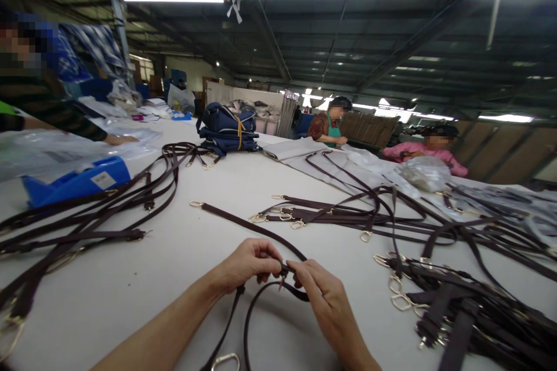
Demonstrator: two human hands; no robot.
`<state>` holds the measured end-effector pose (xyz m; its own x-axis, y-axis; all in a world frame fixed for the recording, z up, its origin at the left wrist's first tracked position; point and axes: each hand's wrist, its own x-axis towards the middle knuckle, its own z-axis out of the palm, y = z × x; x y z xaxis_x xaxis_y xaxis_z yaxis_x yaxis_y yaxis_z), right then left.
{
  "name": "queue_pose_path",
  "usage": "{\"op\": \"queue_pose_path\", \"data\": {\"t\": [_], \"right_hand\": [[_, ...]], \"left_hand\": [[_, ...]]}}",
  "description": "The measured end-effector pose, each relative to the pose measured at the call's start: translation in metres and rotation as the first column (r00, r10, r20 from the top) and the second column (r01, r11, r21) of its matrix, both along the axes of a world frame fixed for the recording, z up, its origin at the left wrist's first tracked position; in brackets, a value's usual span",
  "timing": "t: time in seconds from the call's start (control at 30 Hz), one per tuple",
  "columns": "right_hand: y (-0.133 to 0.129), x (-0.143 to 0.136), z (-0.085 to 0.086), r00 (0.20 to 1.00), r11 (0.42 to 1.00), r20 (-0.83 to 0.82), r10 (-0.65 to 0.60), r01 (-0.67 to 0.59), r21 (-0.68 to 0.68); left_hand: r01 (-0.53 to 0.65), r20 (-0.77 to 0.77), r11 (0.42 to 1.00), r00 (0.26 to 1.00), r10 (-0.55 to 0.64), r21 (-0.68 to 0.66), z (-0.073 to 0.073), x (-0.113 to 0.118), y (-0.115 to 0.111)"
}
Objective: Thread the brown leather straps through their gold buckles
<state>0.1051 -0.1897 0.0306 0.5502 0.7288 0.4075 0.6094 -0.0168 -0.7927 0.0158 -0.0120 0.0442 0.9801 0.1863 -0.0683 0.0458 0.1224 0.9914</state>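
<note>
Dark brown strap [252, 224] runs across the white table, with a gold-coloured clip [196, 204] at its far end. Both my hands pinch this strap near a small buckle [284, 270]. My left hand [255, 264] has thumb and fingers closed on it from the left. From the right, my right hand [319, 287] grips it with thumb and forefinger, the other fingers curled under. Below the hands the strap loops toward me, and a gold-coloured metal ring [226, 362] shows at the bottom edge. The fingers partly hide the buckle.
More brown straps lie at left [100, 223], and a strap pile [474, 307] with metal rings sits at right. A blue plastic holder [78, 179] stands at left, navy bags [228, 127] at the back. One person's hand [122, 139] rests on plastic at left; other people work across the table.
</note>
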Motion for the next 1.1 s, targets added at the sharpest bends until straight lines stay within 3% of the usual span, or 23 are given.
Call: {"op": "queue_pose_path", "data": {"t": [0.17, 0.3, 0.47, 0.6, 0.7, 0.83, 0.93, 1.1], "right_hand": [[0.004, -0.003, 0.003, 0.911, 1.0, -0.412, -0.01, 0.005, -0.014], [0.008, -0.006, 0.002, 0.863, 0.999, -0.502, 0.051, -0.041, 0.032], [0.011, -0.009, -0.007, 0.89, 0.999, -0.455, 0.031, -0.013, 0.043], [0.013, -0.017, -0.011, 0.968, 0.996, -0.237, -0.084, 0.082, -0.018], [0.015, -0.022, -0.014, 0.99, 0.993, -0.095, -0.099, 0.093, -0.068], [0.013, -0.017, -0.011, 0.973, 0.983, -0.156, -0.168, 0.153, -0.106], [0.008, -0.009, -0.001, 0.969, 0.989, -0.203, -0.14, 0.126, -0.083], [-0.004, 0.0, 0.018, 0.967, 0.992, -0.248, -0.06, 0.031, -0.119]], "left_hand": [[0.11, 0.054, 0.993, 0.992, -0.112, 0.03, 0.005, -0.006, 0.005], [0.101, 0.077, 0.993, 0.991, -0.106, 0.064, 0.002, -0.006, 0.004], [0.119, 0.089, 0.991, 0.988, -0.124, 0.062, -0.001, -0.006, 0.003], [0.128, 0.083, 0.988, 0.987, -0.135, 0.085, -0.002, -0.007, -0.003], [0.166, 0.118, 0.978, 0.976, -0.181, 0.124, -0.007, -0.004, -0.009], [0.125, 0.111, 0.991, 0.985, -0.13, 0.045, -0.011, -0.001, -0.014], [0.093, 0.097, 0.996, 0.991, -0.092, -0.003, -0.008, 0.001, -0.01], [0.037, 0.131, 0.994, 0.99, -0.05, 0.1, 0.0, -0.002, -0.004]]}}
